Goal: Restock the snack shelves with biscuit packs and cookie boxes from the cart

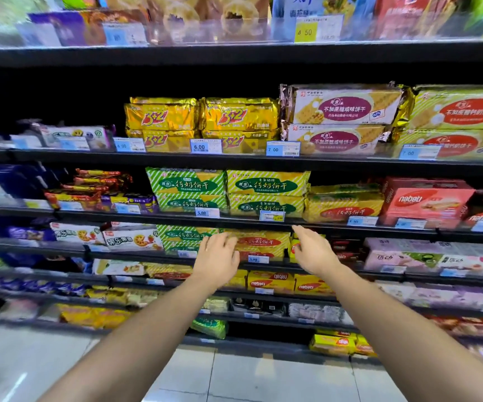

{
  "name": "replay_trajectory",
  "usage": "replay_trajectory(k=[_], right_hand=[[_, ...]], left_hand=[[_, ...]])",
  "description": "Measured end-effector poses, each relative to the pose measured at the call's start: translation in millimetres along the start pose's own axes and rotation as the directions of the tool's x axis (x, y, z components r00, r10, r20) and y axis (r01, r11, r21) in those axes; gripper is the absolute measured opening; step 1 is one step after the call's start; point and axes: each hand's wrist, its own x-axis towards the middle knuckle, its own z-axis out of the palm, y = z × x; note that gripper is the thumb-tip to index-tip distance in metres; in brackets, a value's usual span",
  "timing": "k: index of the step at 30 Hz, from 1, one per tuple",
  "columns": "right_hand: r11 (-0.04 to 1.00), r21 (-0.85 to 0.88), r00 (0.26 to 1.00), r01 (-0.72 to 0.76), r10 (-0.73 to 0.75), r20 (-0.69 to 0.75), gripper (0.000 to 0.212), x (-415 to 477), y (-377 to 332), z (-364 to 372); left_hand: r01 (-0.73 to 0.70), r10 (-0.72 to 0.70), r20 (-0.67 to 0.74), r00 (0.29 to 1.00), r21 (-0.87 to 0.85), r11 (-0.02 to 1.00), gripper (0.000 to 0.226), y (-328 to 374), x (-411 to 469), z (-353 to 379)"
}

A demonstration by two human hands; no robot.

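Left hand (218,256) and right hand (311,252) reach in empty, fingers loosely straight, either side of the yellow, red-labelled foil biscuit pack (263,242) lying on its shelf. Beyond, the black metal shelves (234,159) look largely stocked. No cart shows, so what remains is unclear.

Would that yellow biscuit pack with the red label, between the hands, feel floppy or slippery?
Probably stiff: the yellow pack keeps a flat, brick-like shape. Its glossy wrapper likely slides easily. Squeezing might crack the biscuits.
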Motion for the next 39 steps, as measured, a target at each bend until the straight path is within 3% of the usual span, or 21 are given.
replay_trajectory(k=[8, 15, 17, 21, 25, 30, 39], right_hand=[[0.992, 0.066, 0.986, -0.107, 0.097, 0.135, 0.062, -32.2, -33.1, 66.0], [0.986, 0.034, 0.973, -0.165, 0.157, 0.172, 0.065, -22.9, -51.2, 79.7], [0.982, 0.045, 0.971, -0.185, 0.176, 0.161, 0.064, -13.0, -50.2, 84.8], [0.958, 0.118, 0.96, -0.262, 0.245, 0.137, 0.04, 19.4, -33.1, 105.3], [0.913, 0.24, 0.944, -0.33, 0.323, 0.07, 0.064, 57.4, -13.1, 127.8], [0.872, 0.268, 0.912, -0.409, 0.398, 0.097, 0.04, 92.9, 5.3, 155.4], [0.894, 0.241, 0.924, -0.377, 0.383, 0.026, 0.036, 103.6, 3.6, 170.6]], left_hand=[[0.044, -0.037, 0.131, 0.991, -0.047, 0.998, 0.05, -33.1, -58.2, 37.3], [0.072, -0.058, 0.147, 0.987, -0.094, 0.993, 0.054, -55.2, -60.0, 52.6], [0.077, -0.062, 0.14, 0.988, -0.098, 0.992, 0.055, -60.9, -55.1, 62.0], [0.063, -0.054, 0.116, 0.992, -0.069, 0.996, 0.056, -74.9, -32.6, 87.9], [0.103, -0.094, 0.118, 0.989, -0.071, 0.992, 0.058, -85.0, 1.6, 117.3], [0.126, -0.119, 0.132, 0.984, -0.05, 0.991, 0.06, -90.4, 35.7, 145.9], [0.128, -0.122, 0.125, 0.985, -0.036, 0.991, 0.058, -91.7, 51.7, 158.5]])
